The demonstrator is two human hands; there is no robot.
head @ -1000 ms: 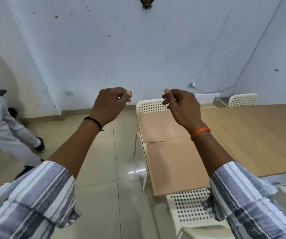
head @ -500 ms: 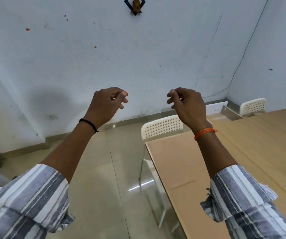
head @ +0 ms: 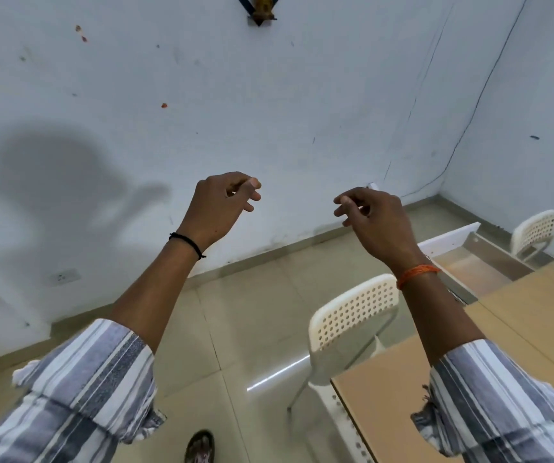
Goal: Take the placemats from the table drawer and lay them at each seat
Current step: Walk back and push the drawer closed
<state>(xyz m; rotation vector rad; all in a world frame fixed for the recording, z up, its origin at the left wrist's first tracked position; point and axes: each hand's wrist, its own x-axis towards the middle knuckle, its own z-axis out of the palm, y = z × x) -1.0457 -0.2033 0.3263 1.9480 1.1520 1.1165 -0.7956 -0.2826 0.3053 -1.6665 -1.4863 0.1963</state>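
Both hands raised, loosely curled, empty — left hand (head: pixel 220 202), right hand (head: pixel 371 215); view has swung toward open drawer (head: pixel 479 262) at 2 o'clock off the desk (head: pixel 536 312) — retrieval pending.

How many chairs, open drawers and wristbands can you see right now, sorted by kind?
White perforated chairs: 2, a near chair at the table end and a far chair by the wall.
Open drawers: 1, the drawer pulled out from the table.
Wristbands: 2, a black band on the left wrist and an orange band on the right wrist.
Total: 5.
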